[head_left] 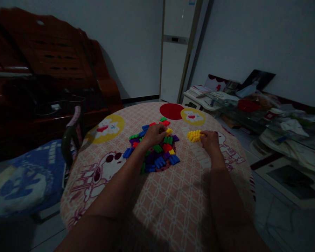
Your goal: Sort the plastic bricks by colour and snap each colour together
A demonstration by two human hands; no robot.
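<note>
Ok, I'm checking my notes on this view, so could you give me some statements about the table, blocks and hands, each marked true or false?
1. The right hand is at a cluster of blue blocks. False: the cluster is yellow.
2. The left hand is over the mixed-colour pile. True.
3. The tablecloth is patterned. True.
4. The chair is right of the table. False: it is on the left.
5. The pile is left of the yellow cluster. True.
</note>
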